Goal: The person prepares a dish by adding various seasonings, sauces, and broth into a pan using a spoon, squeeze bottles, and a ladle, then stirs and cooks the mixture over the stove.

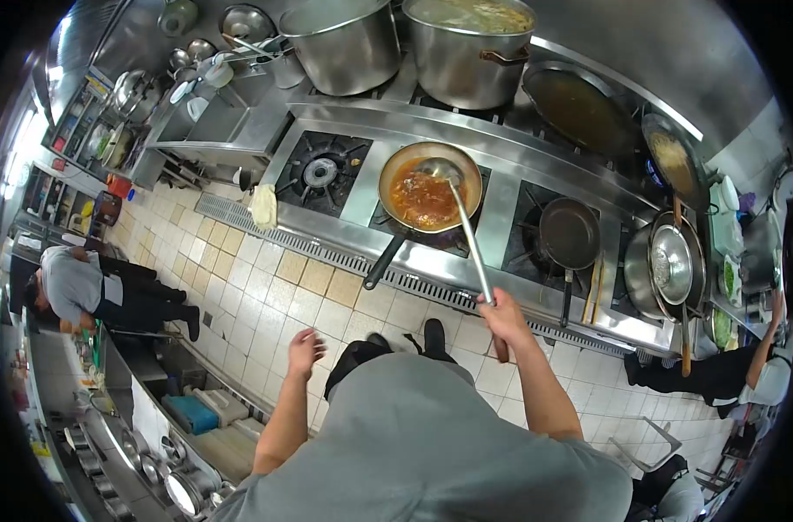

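Nearest to us, our left grip [306, 351] holds nothing, with its fingers loosely curled in the air above the tiled floor [301, 303]. Our right grip [503, 317] is wrapped around the lower handle of a ladle [473, 244], whose end looks like brown wood, while the shaft is long, thin, shiny metal. We judge the ladle to be stiff, rather light when it is empty and heavier when full; the end is the good place to hold, because metal near the pan may be hot. Then comes the black handle of the frying pan [402, 163], pointing toward us and a little left; it is where we would take the pan, which is probably heavy at the front. The pan is round, with sloping walls, and sits over a burner of the steel stove [358, 187]. In it lies red-orange sauce [424, 204], wet and lumpy, surely slippery, and the ladle's round bowl rests there. Farther, two deep metal pots [348, 56] stand behind, smooth and dull.
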A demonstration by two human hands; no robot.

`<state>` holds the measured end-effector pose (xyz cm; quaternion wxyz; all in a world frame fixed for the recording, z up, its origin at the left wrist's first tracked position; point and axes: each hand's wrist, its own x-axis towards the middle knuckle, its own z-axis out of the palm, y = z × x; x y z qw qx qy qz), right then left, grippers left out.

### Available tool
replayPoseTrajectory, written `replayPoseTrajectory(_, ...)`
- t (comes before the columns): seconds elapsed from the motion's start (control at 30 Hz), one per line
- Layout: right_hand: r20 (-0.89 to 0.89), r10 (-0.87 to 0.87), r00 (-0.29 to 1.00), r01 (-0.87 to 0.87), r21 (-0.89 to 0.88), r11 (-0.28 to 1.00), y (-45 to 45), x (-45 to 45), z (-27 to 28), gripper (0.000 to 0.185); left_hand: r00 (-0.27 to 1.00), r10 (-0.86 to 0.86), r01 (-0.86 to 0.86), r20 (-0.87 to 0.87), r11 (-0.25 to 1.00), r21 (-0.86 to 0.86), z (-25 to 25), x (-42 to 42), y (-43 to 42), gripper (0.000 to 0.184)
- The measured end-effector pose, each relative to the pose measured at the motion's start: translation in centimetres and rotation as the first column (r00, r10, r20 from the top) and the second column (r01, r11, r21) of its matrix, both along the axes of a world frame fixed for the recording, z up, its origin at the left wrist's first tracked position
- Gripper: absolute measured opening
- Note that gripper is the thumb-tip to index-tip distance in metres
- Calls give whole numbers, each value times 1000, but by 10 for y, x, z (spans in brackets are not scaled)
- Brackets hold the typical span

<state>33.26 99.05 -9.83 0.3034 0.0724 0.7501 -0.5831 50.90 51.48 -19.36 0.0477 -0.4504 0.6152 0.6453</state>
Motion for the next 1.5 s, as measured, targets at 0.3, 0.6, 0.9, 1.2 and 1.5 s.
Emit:
replayPoseTrajectory(0.3,-505,15,863,206,379,902,-22,-30,8,30,639,-339,381,691,919,100,-86,152,-155,33)
replayPoseTrajectory(0.6,-60,-397,916,399,42,916,-128,41,53,8,863,-362,375,351,926,33,-155,35,-299,43)
replayPoseTrajectory(0.9,476,-587,655,755,-435,491,-248,55,91,25,876,-375,415,304,907,-75,-104,-60,-386,47)
replayPoseTrajectory(1.2,594,-427,682,727,-613,310,-296,30,59,28,748,-538,561,390,826,62,-143,-26,-402,40)
replayPoseTrajectory(1.5,451,-411,792,606,-655,450,-269,27,20,29,804,-424,484,417,874,-44,-103,-8,-393,46)
